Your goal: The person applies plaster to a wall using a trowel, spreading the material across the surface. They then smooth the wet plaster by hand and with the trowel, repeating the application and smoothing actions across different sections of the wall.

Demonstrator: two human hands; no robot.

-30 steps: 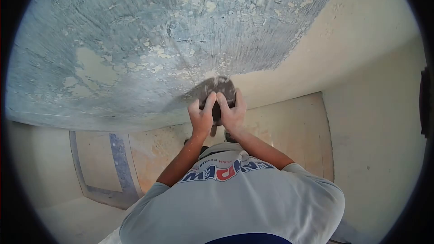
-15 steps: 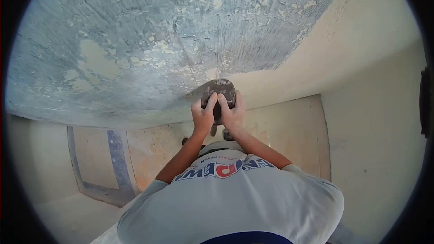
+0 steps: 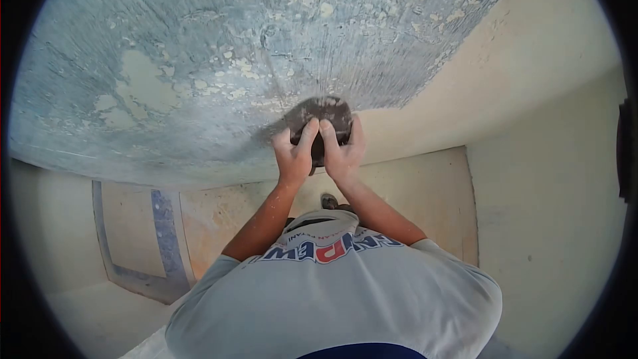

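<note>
Both my hands grip a dark brown, flat tool with a rounded end, dusted white; its exact kind cannot be made out. The flat tool (image 3: 340, 114) lies up against the wall (image 3: 219, 33), at the lower edge of the rough grey-blue patch. My left hand (image 3: 293, 154) is wrapped round its left side, and my right hand (image 3: 344, 150) round its right. The thumbs lie side by side on the face towards me, pointing up. My other fingers are mostly hidden behind the tool. White dust covers both hands.
Pale plaster flecks dot the scored wall, and a smooth cream coat (image 3: 531, 60) borders it on the right. Below is a dusty floor (image 3: 412, 186) with my shoe (image 3: 329, 201). A blue-banded panel (image 3: 167, 226) lies at left, and a pale side wall (image 3: 538, 219) rises at right.
Both hands have pushed the tool a little way up the wall, and the arms reach further out. The view has shifted slightly. My grip stays the same.
</note>
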